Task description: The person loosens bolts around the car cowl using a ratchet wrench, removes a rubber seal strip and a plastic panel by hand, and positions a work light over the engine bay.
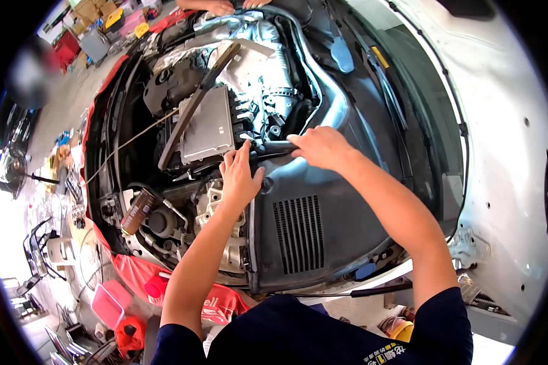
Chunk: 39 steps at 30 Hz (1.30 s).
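Reaching: we have our left hand and right hand over the engine bay, well inside it and near each other.
Left hand: open, fingers stretched forward, tips just beside a black tube – whether they touch it, we cannot tell.
Right hand: fingers bent, thumb below, at the tube's other end; we cannot tell if it grips or only rests there.
Tube: short stretch in sight, lying crosswise between our two hands, at the far edge of the black cover.
Cover: spreads toward us, with a slotted grille in its near part.
Box: grey and flat, beyond our left hand.
Bar: long and narrow, slanting across the box's side.
Can: brown, tilted, to our left beside a round cap.
Cloth: red, draped at the bay's near edge, partly behind our left arm.
Far end: another person's hands show at the top – what they do is too small to tell.
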### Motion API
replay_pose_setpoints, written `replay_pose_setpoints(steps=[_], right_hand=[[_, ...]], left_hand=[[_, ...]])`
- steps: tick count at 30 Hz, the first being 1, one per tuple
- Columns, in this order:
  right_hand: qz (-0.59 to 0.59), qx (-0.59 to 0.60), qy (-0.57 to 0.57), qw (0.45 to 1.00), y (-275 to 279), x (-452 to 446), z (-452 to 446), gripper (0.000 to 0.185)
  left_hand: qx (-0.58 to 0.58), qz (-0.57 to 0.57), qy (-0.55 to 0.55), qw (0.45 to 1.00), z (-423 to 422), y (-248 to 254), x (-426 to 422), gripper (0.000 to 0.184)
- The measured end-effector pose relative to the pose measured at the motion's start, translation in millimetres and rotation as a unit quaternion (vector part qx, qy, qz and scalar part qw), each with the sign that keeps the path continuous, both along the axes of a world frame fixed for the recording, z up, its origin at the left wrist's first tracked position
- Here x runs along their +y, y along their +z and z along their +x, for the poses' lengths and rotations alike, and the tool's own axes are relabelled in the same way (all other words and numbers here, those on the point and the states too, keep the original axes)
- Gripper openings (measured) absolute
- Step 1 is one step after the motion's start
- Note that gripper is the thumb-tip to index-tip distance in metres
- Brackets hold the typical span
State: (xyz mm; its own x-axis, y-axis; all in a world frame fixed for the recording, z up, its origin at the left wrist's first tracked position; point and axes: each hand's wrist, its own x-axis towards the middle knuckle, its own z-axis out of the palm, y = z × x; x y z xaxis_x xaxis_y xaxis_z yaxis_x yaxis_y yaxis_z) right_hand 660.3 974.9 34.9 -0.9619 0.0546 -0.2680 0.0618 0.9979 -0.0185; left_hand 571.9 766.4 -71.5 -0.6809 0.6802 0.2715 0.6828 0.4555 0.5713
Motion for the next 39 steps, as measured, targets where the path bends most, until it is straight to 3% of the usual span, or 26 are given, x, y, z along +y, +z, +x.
replay_pose_setpoints(steps=[3,6,10,11,15,16,23,39], right_hand=[[0.019,-0.003,0.036,0.999,-3,20,-11,0.03],[-0.029,0.035,0.092,0.995,-22,23,-13,0.034],[-0.038,0.153,0.18,0.971,-44,26,-19,0.044],[-0.025,0.086,0.169,0.982,-42,28,-22,0.043],[-0.042,0.118,0.172,0.977,-57,34,-23,0.043],[-0.057,0.125,0.173,0.975,-60,35,-22,0.042],[-0.011,0.138,0.224,0.965,-71,34,-28,0.04],[-0.029,0.202,0.326,0.923,-96,-4,-70,0.037]], left_hand=[[-0.067,-0.028,0.039,0.997,0,-8,13,0.06],[-0.082,0.089,0.077,0.99,4,-17,12,0.033],[-0.156,0.191,0.086,0.965,4,-26,9,0.035],[-0.156,0.195,0.085,0.965,4,-23,9,0.033],[-0.15,0.223,0.098,0.958,4,-25,8,0.026],[-0.085,0.245,0.09,0.962,3,-28,12,0.022],[0.006,0.204,0.108,0.973,9,-30,8,0.025],[-0.034,0.239,0.119,0.963,2,-39,5,0.027]])
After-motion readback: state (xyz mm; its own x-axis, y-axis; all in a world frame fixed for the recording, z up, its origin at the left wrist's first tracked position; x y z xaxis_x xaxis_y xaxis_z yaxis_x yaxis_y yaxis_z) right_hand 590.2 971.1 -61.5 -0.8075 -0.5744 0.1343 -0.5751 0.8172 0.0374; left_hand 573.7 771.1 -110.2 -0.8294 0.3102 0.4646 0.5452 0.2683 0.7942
